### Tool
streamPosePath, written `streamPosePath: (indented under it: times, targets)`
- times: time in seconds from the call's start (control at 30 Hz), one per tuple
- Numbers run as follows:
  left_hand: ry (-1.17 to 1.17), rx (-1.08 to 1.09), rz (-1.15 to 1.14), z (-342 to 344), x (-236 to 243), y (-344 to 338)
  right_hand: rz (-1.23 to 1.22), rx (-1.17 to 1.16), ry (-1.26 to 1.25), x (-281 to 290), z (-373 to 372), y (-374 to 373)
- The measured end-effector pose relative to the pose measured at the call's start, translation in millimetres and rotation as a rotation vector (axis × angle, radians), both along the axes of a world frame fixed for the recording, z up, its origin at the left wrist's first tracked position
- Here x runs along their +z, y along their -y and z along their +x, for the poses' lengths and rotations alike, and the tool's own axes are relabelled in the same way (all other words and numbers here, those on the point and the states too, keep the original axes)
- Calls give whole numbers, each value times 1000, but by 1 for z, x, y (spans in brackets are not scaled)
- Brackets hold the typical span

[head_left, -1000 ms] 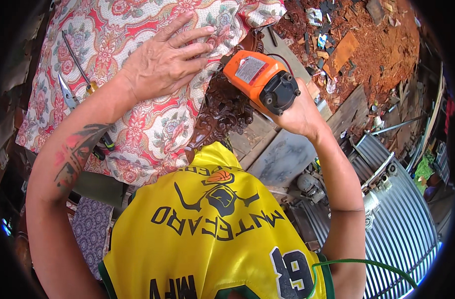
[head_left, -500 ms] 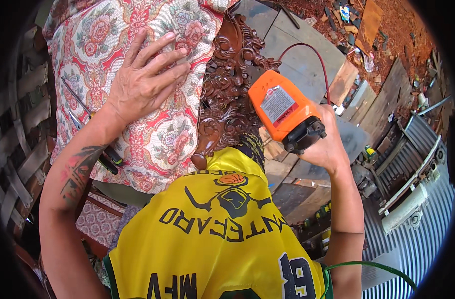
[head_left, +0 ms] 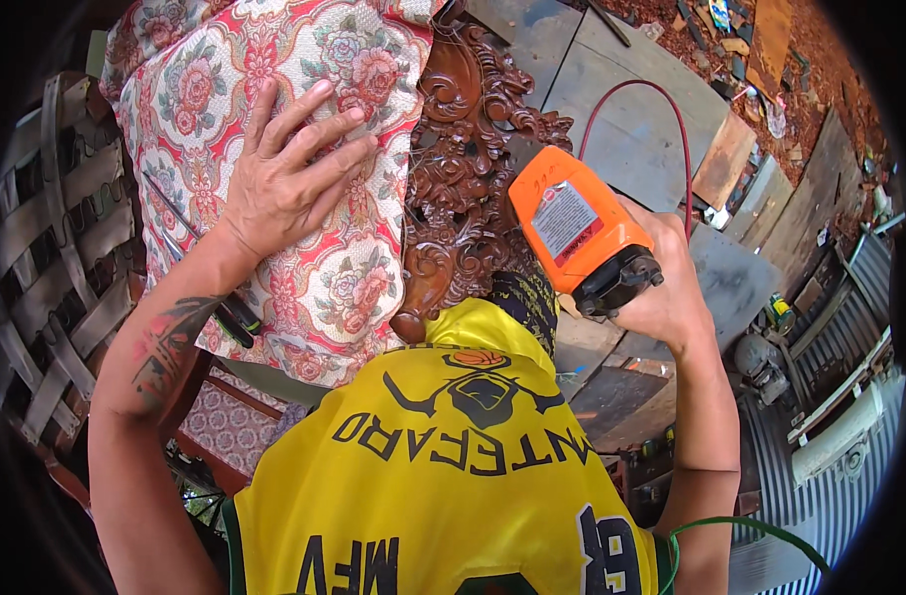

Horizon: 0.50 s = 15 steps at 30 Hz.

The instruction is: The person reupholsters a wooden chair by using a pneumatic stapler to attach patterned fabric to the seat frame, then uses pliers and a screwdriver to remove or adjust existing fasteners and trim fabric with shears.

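My left hand (head_left: 292,174) lies flat, fingers spread, on a cream and red floral fabric (head_left: 190,94) laid over a padded piece. The fabric's right edge meets a carved brown wooden frame (head_left: 463,188). Wrapped around the far side of an orange power tool, which looks like a staple gun (head_left: 562,213), is my right hand (head_left: 671,283). The tool is held over the right side of the carving, and its nose is hidden. By my left forearm, hand tools with dark green-and-black handles (head_left: 237,322) and a thin metal shaft (head_left: 170,203) rest on the fabric, partly covered by the arm.
A dark red hose (head_left: 689,149) loops behind the orange tool. Woven straps on a frame (head_left: 66,213) stand at the left. Boards (head_left: 651,129) cover the ground at right, with scraps on reddish soil beyond. Corrugated metal sheets (head_left: 780,496) lie at lower right.
The whole view has shifted slightly, so most things sit a little farther right. My left hand stays flat on the fabric, and my right hand still holds the orange tool.
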State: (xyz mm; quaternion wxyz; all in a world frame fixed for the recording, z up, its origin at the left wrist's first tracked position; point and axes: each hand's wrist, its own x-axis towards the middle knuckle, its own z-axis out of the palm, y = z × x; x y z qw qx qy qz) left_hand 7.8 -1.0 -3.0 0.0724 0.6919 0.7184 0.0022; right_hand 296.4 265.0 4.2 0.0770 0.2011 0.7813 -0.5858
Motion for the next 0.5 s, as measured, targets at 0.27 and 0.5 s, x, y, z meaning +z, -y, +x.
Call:
streamPosePath:
  times: [0.27, 0.5]
  targets:
    - [88, 35, 27, -3, -2, 3, 60, 167, -60, 27, -50, 6]
    - [166, 74, 148, -4, -9, 7, 92, 315, 117, 42, -106, 25]
